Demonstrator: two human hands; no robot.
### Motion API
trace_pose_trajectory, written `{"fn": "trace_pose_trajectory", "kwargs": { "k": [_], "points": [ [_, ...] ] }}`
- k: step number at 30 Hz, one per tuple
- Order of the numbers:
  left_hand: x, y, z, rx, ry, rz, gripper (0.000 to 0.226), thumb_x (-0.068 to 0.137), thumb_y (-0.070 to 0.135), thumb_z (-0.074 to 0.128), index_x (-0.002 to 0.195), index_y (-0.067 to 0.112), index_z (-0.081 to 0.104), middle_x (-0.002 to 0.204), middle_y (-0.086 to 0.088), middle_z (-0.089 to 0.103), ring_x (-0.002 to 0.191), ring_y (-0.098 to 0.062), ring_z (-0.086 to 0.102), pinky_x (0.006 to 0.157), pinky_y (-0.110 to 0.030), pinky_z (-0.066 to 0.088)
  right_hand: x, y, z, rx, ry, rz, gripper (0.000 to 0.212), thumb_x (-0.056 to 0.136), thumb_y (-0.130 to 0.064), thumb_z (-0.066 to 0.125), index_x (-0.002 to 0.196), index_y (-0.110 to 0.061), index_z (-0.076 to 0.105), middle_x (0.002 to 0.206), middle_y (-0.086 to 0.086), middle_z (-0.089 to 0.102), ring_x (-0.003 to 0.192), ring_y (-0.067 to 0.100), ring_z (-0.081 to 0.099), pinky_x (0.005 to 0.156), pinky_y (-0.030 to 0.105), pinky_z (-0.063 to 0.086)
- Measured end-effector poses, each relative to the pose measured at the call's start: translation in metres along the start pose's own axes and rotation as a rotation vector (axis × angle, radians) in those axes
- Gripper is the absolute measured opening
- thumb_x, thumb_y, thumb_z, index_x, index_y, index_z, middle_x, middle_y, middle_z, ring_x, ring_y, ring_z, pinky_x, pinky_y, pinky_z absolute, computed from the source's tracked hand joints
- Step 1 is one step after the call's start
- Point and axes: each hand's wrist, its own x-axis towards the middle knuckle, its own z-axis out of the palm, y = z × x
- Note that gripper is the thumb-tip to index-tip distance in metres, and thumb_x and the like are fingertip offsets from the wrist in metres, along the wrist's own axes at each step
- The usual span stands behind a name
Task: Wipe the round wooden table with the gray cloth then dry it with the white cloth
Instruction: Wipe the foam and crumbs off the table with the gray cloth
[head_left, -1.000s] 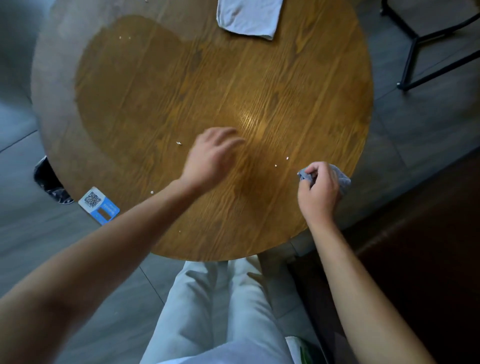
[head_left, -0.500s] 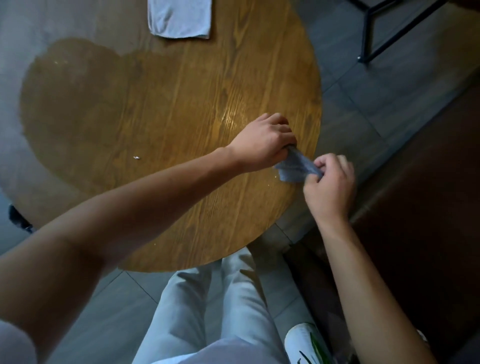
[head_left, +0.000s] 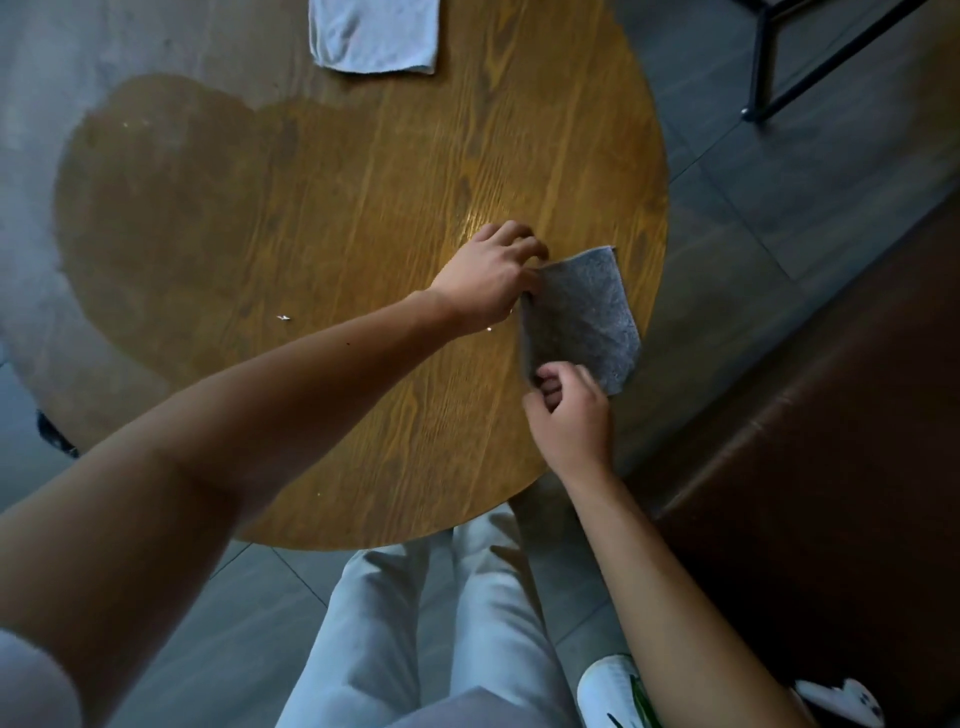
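You have the gray cloth (head_left: 579, 317) stretched between both hands near the right edge of the round wooden table (head_left: 363, 218): your left hand (head_left: 488, 278) pinches its far corner, your right hand (head_left: 569, 410) its near corner. Open it flat before pressing down, then sweep toward the crumbs (head_left: 283, 317) left of it. The white cloth (head_left: 373, 34) waits at the table's far edge

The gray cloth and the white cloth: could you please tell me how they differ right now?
The gray cloth is dark and held spread between the left hand and right hand near the table's right edge; the white cloth is pale and lies untouched at the far edge. Both are over the tabletop.
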Motion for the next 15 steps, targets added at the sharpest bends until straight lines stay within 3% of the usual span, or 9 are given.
{"fn": "trace_pose_trajectory", "kwargs": {
  "k": [2, 4, 7, 9, 12, 15],
  "points": [
    [-0.016, -0.014, 0.002, -0.023, -0.006, -0.093, 0.038, 0.089, 0.016, 0.055, 0.120, 0.029, 0.075, 0.146, -0.011, 0.057, 0.138, -0.040, 0.047, 0.105, -0.051, 0.041, 0.006, 0.001, 0.011, 0.039, 0.070, -0.088, 0.027, 0.087, -0.022, 0.062, 0.112, -0.018, 0.070, 0.103, -0.002, 0.067, 0.091, 0.014, 0.064, 0.085, 0.041, 0.056],
    [-0.040, -0.030, -0.003, -0.059, 0.064, -0.229, 0.056, 0.085, 0.016, 0.046, 0.138, 0.027, 0.062, 0.152, -0.012, 0.050, 0.142, -0.039, 0.043, 0.112, -0.051, 0.035, 0.020, 0.006, 0.016, 0.039, 0.222, -0.164, 0.036, 0.090, -0.018, 0.059, 0.125, -0.011, 0.065, 0.128, 0.007, 0.064, 0.119, 0.023, 0.060, 0.104, 0.037, 0.048],
    [-0.099, -0.068, -0.003, -0.079, 0.228, -0.512, 0.061, 0.086, 0.018, 0.049, 0.147, 0.020, 0.052, 0.156, -0.015, 0.046, 0.146, -0.039, 0.038, 0.117, -0.052, 0.031, 0.053, 0.015, 0.029, -0.122, 0.251, -0.223, 0.051, 0.099, -0.020, 0.054, 0.148, -0.008, 0.048, 0.160, 0.015, 0.041, 0.152, 0.033, 0.031, 0.124, 0.041, 0.026],
    [-0.156, -0.101, 0.007, -0.059, 0.303, -0.750, 0.058, 0.094, 0.025, 0.054, 0.151, 0.019, 0.047, 0.161, -0.013, 0.040, 0.151, -0.037, 0.031, 0.122, -0.050, 0.026, 0.075, 0.022, 0.044, -0.325, 0.235, -0.258, 0.056, 0.104, -0.032, 0.048, 0.156, -0.013, 0.038, 0.166, 0.015, 0.030, 0.156, 0.035, 0.021, 0.126, 0.052, 0.020],
    [-0.260, -0.137, 0.032, -0.086, 0.333, -1.135, 0.058, 0.102, 0.038, 0.042, 0.156, 0.017, 0.038, 0.168, -0.010, 0.028, 0.157, -0.032, 0.018, 0.127, -0.046, 0.015, 0.093, 0.023, 0.059, -0.527, 0.249, -0.278, 0.058, 0.108, -0.041, 0.038, 0.160, -0.016, 0.030, 0.168, 0.015, 0.025, 0.157, 0.035, 0.019, 0.125, 0.057, 0.018],
    [-0.350, -0.142, 0.055, -0.112, 0.271, -1.329, 0.059, 0.107, 0.042, 0.032, 0.160, 0.017, 0.029, 0.171, -0.007, 0.017, 0.159, -0.031, 0.008, 0.128, -0.046, 0.004, 0.087, 0.011, 0.075, -0.586, 0.233, -0.366, 0.060, 0.109, -0.041, 0.033, 0.162, -0.013, 0.024, 0.169, 0.015, 0.020, 0.158, 0.035, 0.014, 0.126, 0.057, 0.014]
  ]
}}
